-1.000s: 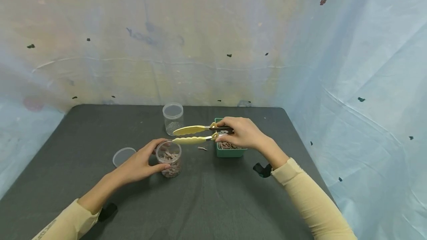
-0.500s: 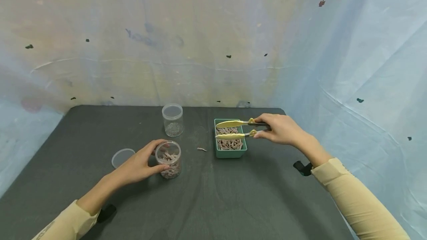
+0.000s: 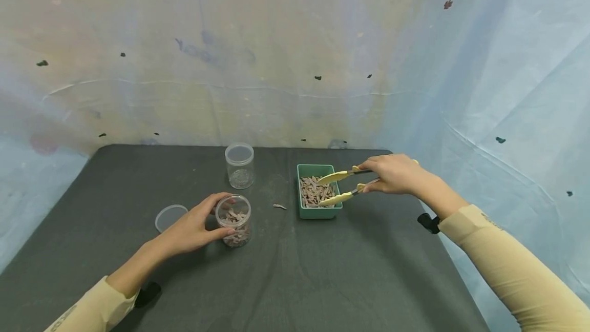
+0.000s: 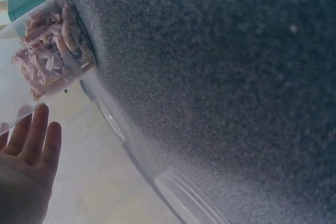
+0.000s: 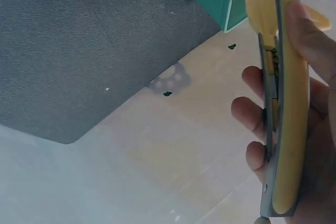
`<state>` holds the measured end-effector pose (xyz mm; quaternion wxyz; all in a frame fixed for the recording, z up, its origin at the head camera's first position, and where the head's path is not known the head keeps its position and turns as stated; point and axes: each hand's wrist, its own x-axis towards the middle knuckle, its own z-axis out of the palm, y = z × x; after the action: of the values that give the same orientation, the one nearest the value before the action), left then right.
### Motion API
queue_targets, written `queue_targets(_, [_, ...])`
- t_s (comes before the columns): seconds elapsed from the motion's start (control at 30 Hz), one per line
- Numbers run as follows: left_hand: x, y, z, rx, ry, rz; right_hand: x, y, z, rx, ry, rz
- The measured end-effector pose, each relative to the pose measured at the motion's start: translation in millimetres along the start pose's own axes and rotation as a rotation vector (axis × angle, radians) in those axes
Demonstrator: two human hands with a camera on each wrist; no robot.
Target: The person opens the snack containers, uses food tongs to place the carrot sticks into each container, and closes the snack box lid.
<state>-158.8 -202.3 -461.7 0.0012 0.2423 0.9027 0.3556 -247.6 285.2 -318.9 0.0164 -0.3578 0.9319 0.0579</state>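
Observation:
My left hand (image 3: 195, 227) grips a clear jar (image 3: 236, 237), thumb on the near side and fingers round the far side. The jar stands uncapped on the table, partly filled with greyish-pink strips (image 4: 50, 51). In the head view, my right hand (image 3: 392, 174) holds yellow-tipped tongs (image 3: 335, 199). The tongs are spread apart, with their tips over the right part of a green box (image 3: 320, 213). Many similar strips (image 3: 311, 191) lie in that box. The right wrist view shows my thumb and fingers round the yellow-and-grey tongs handles (image 5: 291, 129).
Behind the held jar stands a second clear jar (image 3: 239, 167) with a lid on. A round clear lid (image 3: 167, 216) lies left of my left hand. One loose strip (image 3: 279, 206) is on the dark table (image 3: 295, 281) between jar and box. A patterned sheet (image 3: 276, 65) hangs behind.
My right hand has drawn the tongs rightward from above the jar to the green box, and their tips have dipped and angled into it. The left hand and jar have stayed put.

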Motion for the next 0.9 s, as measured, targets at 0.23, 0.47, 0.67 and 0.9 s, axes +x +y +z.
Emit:
queue_targets(0.23, [-0.5, 1.1, 1.6, -0.012, -0.007, -0.011, 12.4, -11, 6, -0.130, -0.046, -0.014])
queue_targets(0.47, [-0.4, 1.5, 0.5, -0.001, -0.009, -0.023, 27.3, -26, 8, -0.212, -0.084, 0.011])
queue_targets(0.67, [-0.1, 2.6, 0.8, 0.001, -0.003, -0.019, 25.3, -25, 8, -0.167, -0.086, 0.017])
queue_targets(0.9, [0.4, 2.5, 1.2, 0.003, -0.001, -0.024, 18.8, -20, 12, -0.130, -0.039, -0.020])
